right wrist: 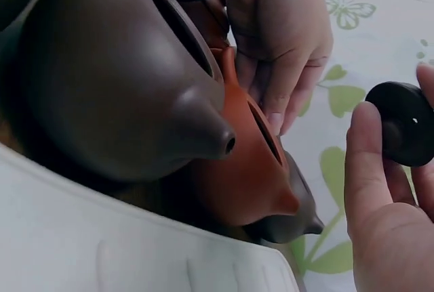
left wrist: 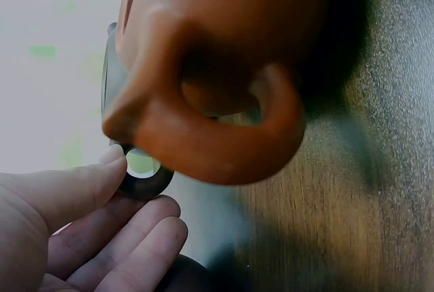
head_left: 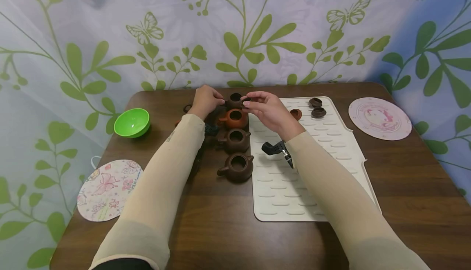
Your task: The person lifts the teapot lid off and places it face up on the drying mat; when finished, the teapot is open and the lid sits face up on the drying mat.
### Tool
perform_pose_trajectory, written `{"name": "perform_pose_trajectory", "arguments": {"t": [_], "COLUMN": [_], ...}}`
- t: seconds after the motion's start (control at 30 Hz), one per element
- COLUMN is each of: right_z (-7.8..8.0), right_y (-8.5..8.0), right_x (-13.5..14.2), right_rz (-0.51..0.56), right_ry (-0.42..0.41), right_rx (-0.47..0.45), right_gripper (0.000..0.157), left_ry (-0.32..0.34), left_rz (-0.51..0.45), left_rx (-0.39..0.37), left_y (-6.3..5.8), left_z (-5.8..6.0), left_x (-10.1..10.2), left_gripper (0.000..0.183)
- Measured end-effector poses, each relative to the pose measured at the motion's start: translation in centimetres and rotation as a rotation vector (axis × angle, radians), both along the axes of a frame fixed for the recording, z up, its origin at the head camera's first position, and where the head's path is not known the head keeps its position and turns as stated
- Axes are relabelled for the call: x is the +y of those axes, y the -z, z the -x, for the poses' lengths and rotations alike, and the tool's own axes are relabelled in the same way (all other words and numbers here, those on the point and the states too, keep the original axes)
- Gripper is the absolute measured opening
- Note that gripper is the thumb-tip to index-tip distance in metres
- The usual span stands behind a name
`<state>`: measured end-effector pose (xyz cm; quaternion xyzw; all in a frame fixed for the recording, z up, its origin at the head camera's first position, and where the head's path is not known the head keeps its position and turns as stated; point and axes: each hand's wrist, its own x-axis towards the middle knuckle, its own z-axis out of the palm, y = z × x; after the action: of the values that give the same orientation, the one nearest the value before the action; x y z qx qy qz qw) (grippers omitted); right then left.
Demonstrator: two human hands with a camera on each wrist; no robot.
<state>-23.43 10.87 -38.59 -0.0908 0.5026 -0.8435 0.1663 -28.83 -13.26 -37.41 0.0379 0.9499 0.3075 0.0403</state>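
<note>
Four teapots without lids stand in a column on the table. The farthest is a small dark brown teapot [head_left: 233, 103]; my left hand [head_left: 204, 101] pinches its ring handle [left wrist: 148, 185]. Up beside its spout, my right hand [head_left: 268, 109] holds a small round dark lid [right wrist: 399, 126] between thumb and fingers, apart from the teapot in the right wrist view. Nearer stands an orange-brown teapot [head_left: 237, 119], its curved handle large in the left wrist view. Two larger dark brown teapots, a middle teapot [head_left: 235, 141] and a front teapot [head_left: 237, 174], follow toward me.
A white ridged mat [head_left: 279, 188] lies right of the teapots, bearing a reddish lid [head_left: 296, 114] and two dark lids [head_left: 318, 112]. A green bowl [head_left: 131, 123] and patterned round pad [head_left: 106, 192] are left, a pink round pad [head_left: 380, 118] right. More pottery is partly hidden behind my left arm.
</note>
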Motion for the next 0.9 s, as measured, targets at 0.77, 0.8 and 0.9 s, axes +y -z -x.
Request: {"name": "perform_pose_trajectory", "arguments": {"t": [0.77, 0.8, 0.9], "right_z": [-6.1, -6.2, -6.6], "right_y": [0.3, 0.3, 0.2], "right_x": [13.5, 14.0, 15.4], "right_rz": [-0.35, -0.34, -0.43], "right_ry": [0.433, 0.455, 0.491], "right_rx": [0.053, 0.042, 0.012], "right_gripper": [0.048, 0.048, 0.05], "left_ry": [0.042, 0.037, 0.008], "left_rz": [0.018, 0.016, 0.006], "left_rx": [0.025, 0.024, 0.024], "left_y": [0.5, 0.5, 0.4], "left_z": [0.8, 0.8, 0.5], "left_x": [-0.1, -0.2, -0.5], "left_gripper": [0.015, 0.015, 0.014]}}
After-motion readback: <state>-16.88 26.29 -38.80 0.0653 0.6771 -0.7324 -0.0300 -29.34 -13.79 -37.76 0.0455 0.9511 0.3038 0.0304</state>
